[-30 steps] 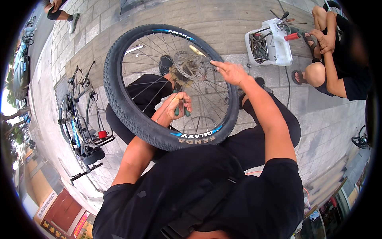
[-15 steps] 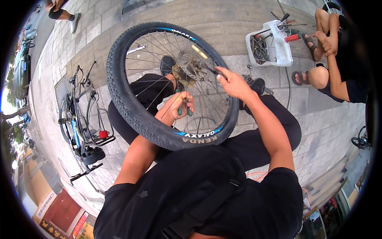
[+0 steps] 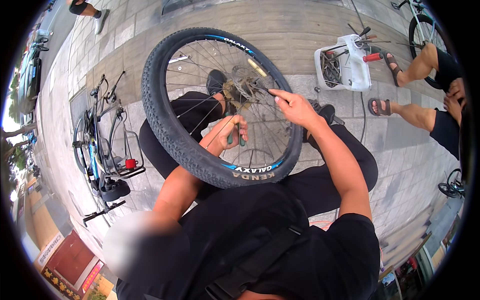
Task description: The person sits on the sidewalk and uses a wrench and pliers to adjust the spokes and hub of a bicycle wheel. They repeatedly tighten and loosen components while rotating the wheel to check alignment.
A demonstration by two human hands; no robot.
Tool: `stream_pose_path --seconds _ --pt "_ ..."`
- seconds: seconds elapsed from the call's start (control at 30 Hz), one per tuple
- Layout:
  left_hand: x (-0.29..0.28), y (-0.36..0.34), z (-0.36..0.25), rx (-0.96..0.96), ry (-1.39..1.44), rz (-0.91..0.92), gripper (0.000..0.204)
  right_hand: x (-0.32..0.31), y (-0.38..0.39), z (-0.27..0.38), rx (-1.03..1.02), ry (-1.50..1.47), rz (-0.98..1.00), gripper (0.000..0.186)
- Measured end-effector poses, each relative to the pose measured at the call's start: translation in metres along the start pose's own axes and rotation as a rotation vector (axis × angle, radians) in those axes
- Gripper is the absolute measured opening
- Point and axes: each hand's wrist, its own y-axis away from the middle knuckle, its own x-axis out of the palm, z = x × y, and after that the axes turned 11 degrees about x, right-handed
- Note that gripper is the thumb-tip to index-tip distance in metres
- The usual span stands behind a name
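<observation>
My left hand [image 3: 231, 134] grips a green-handled tool [image 3: 240, 138] — its tip lost behind spokes — while my right hand [image 3: 294, 107] pinches at the hub [image 3: 246, 83] of the black knobby-tyred bicycle wheel [image 3: 172, 131] resting on my lap, open paving beyond its far rim.

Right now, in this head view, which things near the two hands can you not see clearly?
- Tool in the left hand: only green handles show; its tip is hidden behind the spokes and fingers.
- Wheel hub: crossed by spokes, the right hand covers its right side.
- Lower part of the bicycle wheel: what it rests on is hidden by the forearms and black clothing.
- White tool container: contents too small to tell.
</observation>
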Motion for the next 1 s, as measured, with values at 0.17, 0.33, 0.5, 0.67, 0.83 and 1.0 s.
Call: stream_pose_path --seconds 0.17,0.33,0.5,0.67,0.83,1.0 --pt "-0.004 -0.002 0.004 -0.019 0.051 0.025 0.015 0.0 -0.012 -0.023 -0.118 0.026 -0.015 0.037" --pt "-0.002 -0.004 0.002 -0.018 0.037 -0.004 0.016 -0.003 -0.017 -0.025 -0.123 0.063 -0.001 0.037" --pt "0.0 0.0 0.002 -0.018 0.041 -0.011 0.017 -0.012 -0.038 -0.04 -0.203 0.1 0.023 0.036" --pt "-0.003 -0.001 0.002 -0.046 0.086 0.008 0.019 -0.017 -0.082 -0.069 -0.366 0.167 0.057 0.036" --pt "-0.006 -0.005 0.002 -0.066 0.146 0.01 0.018 -0.055 -0.106 -0.038 -0.308 0.395 0.173 0.037" --pt "-0.001 -0.004 0.001 -0.043 0.115 0.013 0.017 -0.052 -0.1 -0.05 -0.245 0.393 0.145 0.043"
